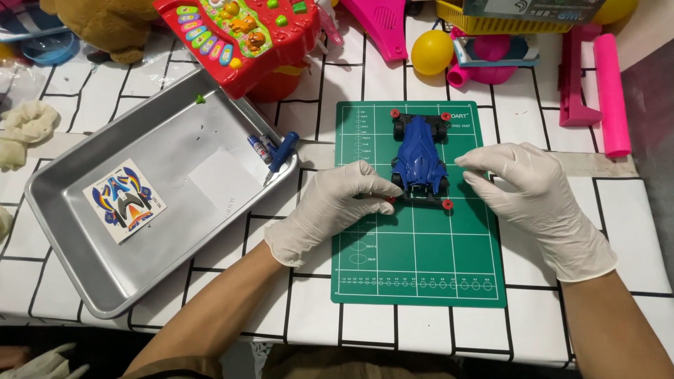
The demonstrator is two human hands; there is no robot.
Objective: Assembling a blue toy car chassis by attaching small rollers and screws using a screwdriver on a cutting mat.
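A blue toy race car [419, 153] with black wheels and red rollers at its corners stands on a green cutting mat [421, 260]. My left hand [330, 210], in a white glove, rests on the mat with its fingertips touching the car's near left corner. My right hand [533, 196], also gloved, lies at the mat's right edge, its fingertips reaching toward the car's right side, close to it; I cannot tell whether they touch. Neither hand has lifted the car.
A metal tray [84, 260] at the left holds a sticker sheet [125, 200], two small batteries [258, 149] and a blue screwdriver [281, 154]. Toys crowd the far edge: a red toy keyboard [239, 35], a yellow ball [432, 51], pink plastic parts [611, 91].
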